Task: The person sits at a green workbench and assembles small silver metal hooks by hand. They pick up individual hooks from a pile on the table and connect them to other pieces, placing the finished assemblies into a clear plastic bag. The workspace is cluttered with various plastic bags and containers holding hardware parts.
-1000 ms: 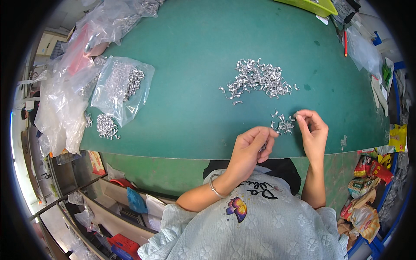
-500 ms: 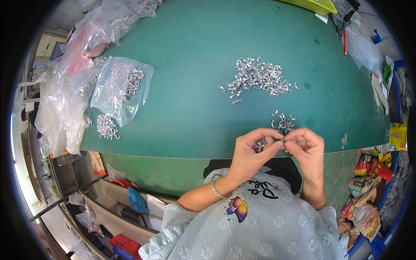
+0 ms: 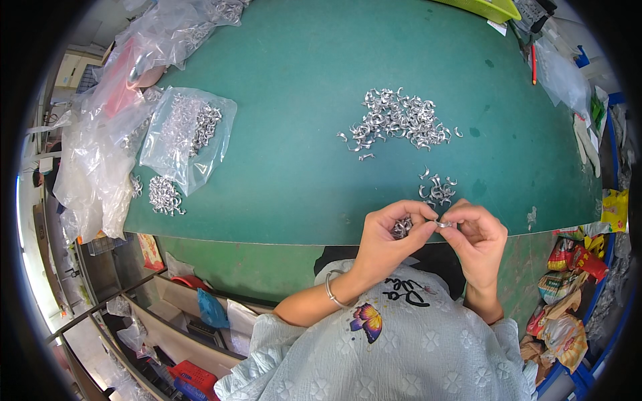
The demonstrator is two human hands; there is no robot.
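Curled inward, my left hand keeps a cluster of small curved silver metal pieces in its palm. My right hand pinches a single curved metal piece between thumb and forefinger. The left thumb and forefinger tips meet the left end of that piece; whether they grip it I cannot tell. Both hands are at the table's front edge. Just beyond them lies a small group of the same pieces, and farther off a larger loose heap.
On the green table's left stand a clear plastic bag of metal pieces and a small heap beside it. More crumpled plastic bags cover the left edge. A yellow-green tray and a red pen are at far right.
My right hand has moved slightly right and its fingers have spread a little from the left fingertips. The pinched metal piece now shows more fully. The heaps look the same.
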